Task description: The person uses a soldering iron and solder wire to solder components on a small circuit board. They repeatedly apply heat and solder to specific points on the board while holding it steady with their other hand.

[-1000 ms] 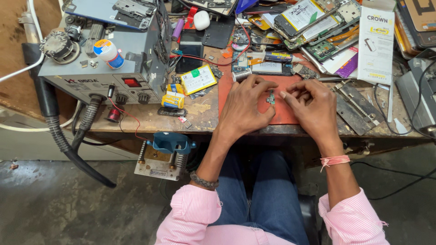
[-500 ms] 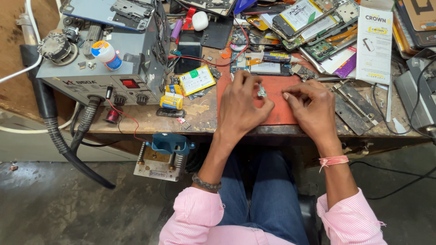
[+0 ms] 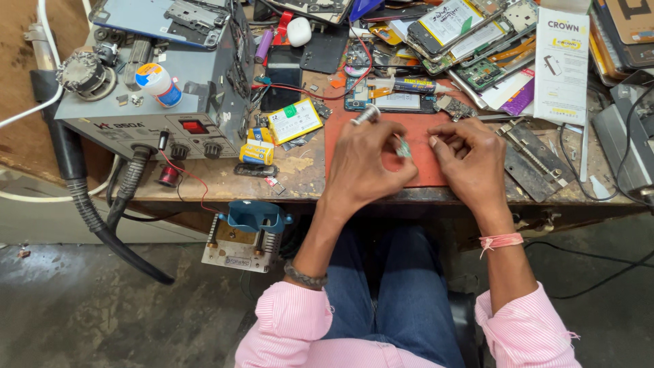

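My left hand (image 3: 371, 160) rests over a red work mat (image 3: 422, 129) at the front of a cluttered bench and pinches a small greenish electronic part (image 3: 403, 148) at its fingertips. A metal tool tip (image 3: 366, 114) sticks up behind its knuckles; whether the hand grips it I cannot tell. My right hand (image 3: 470, 160) sits just right of the part, fingers curled, fingertips a short way from it. A pink thread band circles the right wrist. A dismantled phone (image 3: 388, 101) lies at the mat's far edge.
A grey soldering station (image 3: 163, 102) with red switch, knobs and black hoses fills the left. A phone battery (image 3: 294, 120), yellow box (image 3: 257, 150), opened phones and boards (image 3: 470, 34), a white packet (image 3: 562, 65) and metal plates (image 3: 528, 160) crowd the bench. A blue clamp (image 3: 253, 218) hangs below.
The small part has moved from between both hands into the left fingertips. The right hand has drawn slightly back. The metal tool tip now shows behind the left hand.
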